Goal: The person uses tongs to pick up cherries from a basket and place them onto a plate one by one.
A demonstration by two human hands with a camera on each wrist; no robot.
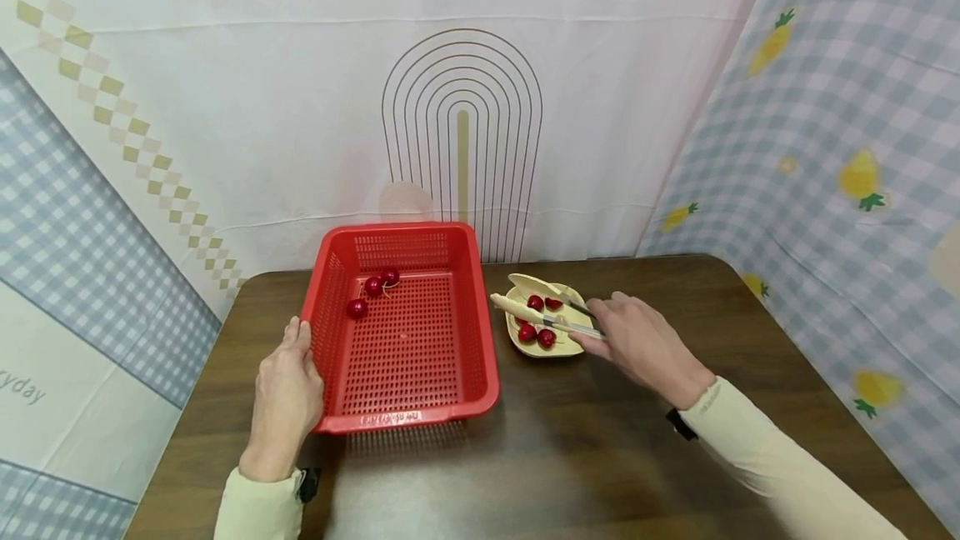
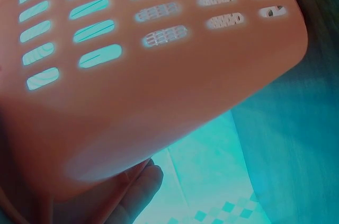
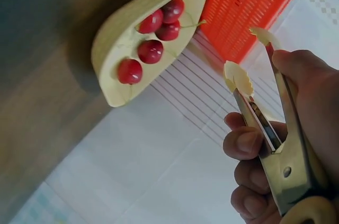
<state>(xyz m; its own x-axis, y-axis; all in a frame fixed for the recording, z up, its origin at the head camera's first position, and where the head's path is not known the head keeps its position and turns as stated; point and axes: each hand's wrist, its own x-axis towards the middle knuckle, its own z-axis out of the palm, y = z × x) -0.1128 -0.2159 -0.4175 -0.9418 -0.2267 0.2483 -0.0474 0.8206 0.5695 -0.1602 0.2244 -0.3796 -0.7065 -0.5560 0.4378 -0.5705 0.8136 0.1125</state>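
My left hand [image 1: 287, 390] grips the left rim of a red perforated plastic basket [image 1: 489, 382]. Three dark red cherries [image 1: 357, 307] lie toward the basket's back left. In the left wrist view, the fingers [image 2: 142, 192] hook at the rim beside the slotted wall. With my right hand [image 1: 645, 348] I hold metal tongs [image 1: 581, 328] with cream scalloped tips, spread apart over a small cream bowl [image 1: 555, 353]. Several cherries [image 3: 150, 51] with stems sit in that bowl. The right wrist view shows nothing between the tong tips.
Bowl and basket stand close together on a dark wooden table [image 1: 585, 465], the bowl right of the basket. A pale printed cloth [image 1: 300, 107] hangs behind the table's back edge. Blue checked cloth [image 1: 825, 190] with pineapples borders the right side.
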